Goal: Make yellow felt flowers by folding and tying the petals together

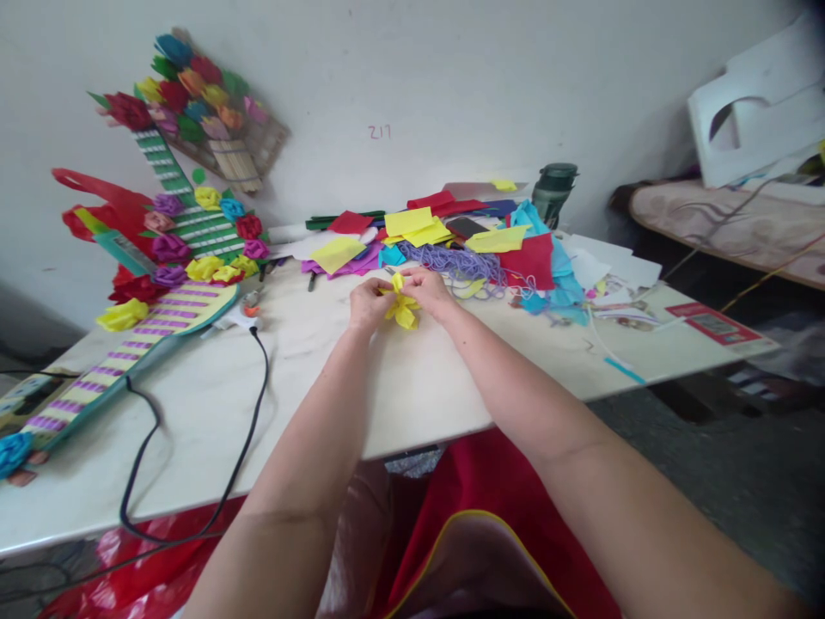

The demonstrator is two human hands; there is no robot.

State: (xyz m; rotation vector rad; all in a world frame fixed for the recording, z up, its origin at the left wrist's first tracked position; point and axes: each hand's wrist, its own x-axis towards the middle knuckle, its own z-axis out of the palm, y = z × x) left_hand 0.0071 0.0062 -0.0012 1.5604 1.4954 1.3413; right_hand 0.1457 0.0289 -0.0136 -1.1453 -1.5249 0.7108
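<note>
A yellow paper flower (404, 313) is held between both my hands over the middle of the white table (309, 387). My left hand (369, 303) pinches it from the left, its fingers closed. From the right, my right hand (426, 290) grips its upper part with bent fingers. The petals hang down below my fingertips. Just behind my hands lie a tangle of purple yarn (455, 260) and sheets of yellow paper (412, 223).
Decorated boards with paper flowers (193, 215) stand at the left. A black cord (261, 387) loops over the table's front edge. Red paper (528, 262), blue paper (567, 275) and a dark green bottle (554, 193) are at the back right. A styrofoam piece (760, 112) leans farther right.
</note>
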